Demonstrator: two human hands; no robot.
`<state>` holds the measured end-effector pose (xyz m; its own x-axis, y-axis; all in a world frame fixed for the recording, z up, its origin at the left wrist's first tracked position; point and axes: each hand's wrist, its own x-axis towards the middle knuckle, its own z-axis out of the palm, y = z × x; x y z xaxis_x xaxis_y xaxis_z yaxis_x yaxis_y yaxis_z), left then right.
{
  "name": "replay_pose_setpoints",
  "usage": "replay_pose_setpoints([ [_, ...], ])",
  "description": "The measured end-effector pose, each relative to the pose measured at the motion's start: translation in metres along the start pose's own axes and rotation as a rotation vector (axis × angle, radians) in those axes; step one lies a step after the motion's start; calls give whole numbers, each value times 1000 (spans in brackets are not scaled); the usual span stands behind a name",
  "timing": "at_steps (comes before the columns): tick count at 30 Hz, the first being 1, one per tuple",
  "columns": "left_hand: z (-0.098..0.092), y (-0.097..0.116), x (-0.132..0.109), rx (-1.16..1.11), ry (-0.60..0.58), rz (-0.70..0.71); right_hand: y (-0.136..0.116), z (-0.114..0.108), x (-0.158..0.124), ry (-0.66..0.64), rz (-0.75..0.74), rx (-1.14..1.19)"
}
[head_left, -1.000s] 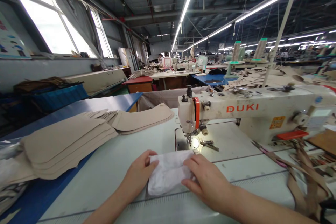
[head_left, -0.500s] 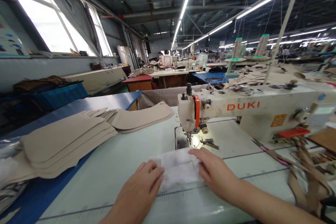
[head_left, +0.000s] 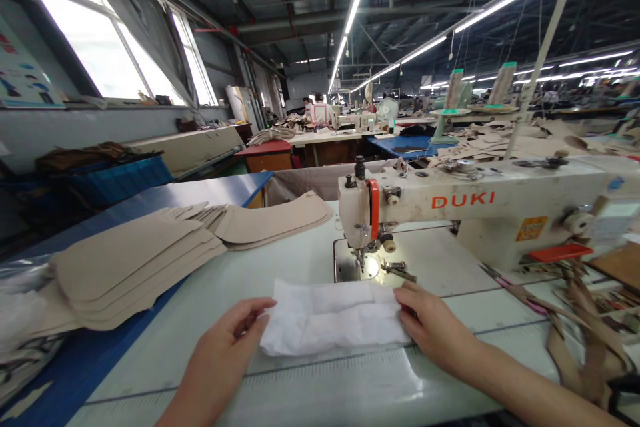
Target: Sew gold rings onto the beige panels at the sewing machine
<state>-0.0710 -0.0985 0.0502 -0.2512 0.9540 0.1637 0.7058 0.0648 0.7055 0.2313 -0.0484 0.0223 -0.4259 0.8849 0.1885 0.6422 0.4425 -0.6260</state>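
A crumpled white cloth piece [head_left: 333, 317] lies spread flat on the pale sewing table [head_left: 210, 320], just in front of the needle of a white DUKI sewing machine [head_left: 465, 210]. My left hand [head_left: 225, 347] pinches the cloth's left edge with curled fingers. On the opposite edge my right hand [head_left: 433, 323] grips the cloth, fingers closed over it. The cloth is stretched out between both hands.
Stacks of beige cut fabric pieces [head_left: 135, 263] lie to the left, partly on a blue table [head_left: 150, 203]. Tan straps [head_left: 580, 320] hang at the right edge. Thread cones [head_left: 453, 90] stand behind the machine. More sewing tables and a distant person fill the hall.
The cloth was bunched under both hands; my hands have moved apart, the left leftwards and the right rightwards, and the cloth now lies unfolded wide between them.
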Motion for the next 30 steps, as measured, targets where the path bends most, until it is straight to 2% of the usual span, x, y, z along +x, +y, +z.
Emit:
replay_pose_setpoints([
  [3, -1, -11, -3, -210, -1, -215, 0, 0, 1, 2, 19, -1],
  [5, 0, -16, -4, -221, -32, -237, 2, 0, 1, 3, 40, 23],
  [6, 0, -18, -5, -162, -51, -203, 3, 0, 1, -3, 50, 34],
  [8, -1, -19, -6, 52, -76, -57, 5, 2, 1, -10, 62, 25],
  [10, -4, -18, -8, 277, -25, 141, 6, 4, -2, 46, 19, -45],
  [13, -5, -13, -11, 512, 142, 479, 0, 7, -6, 230, -191, -244],
  [14, -4, -11, -11, 564, 163, 595, -4, 8, -8, 255, -284, -305],
  [15, -3, -9, -10, 600, 142, 703, -9, 8, -8, 236, -370, -347],
  [17, 1, -6, -8, 616, -10, 821, -19, 9, -7, 104, -481, -362],
  [18, 3, -5, -5, 598, -96, 806, -23, 9, -4, 25, -482, -342],
  [20, 4, -5, 1, 534, -237, 656, -26, 8, 3, -90, -386, -273],
  [22, 1, -6, 8, 458, -321, 471, -24, 5, 12, -152, -255, -198],
  [25, -6, -4, 16, 355, -451, 303, -18, -2, 23, -216, -164, -123],
  [27, -9, -1, 20, 305, -512, 232, -17, -4, 29, -245, -135, -95],
  [30, -11, 4, 24, 280, -508, 162, -21, -3, 33, -259, -85, -65],
])
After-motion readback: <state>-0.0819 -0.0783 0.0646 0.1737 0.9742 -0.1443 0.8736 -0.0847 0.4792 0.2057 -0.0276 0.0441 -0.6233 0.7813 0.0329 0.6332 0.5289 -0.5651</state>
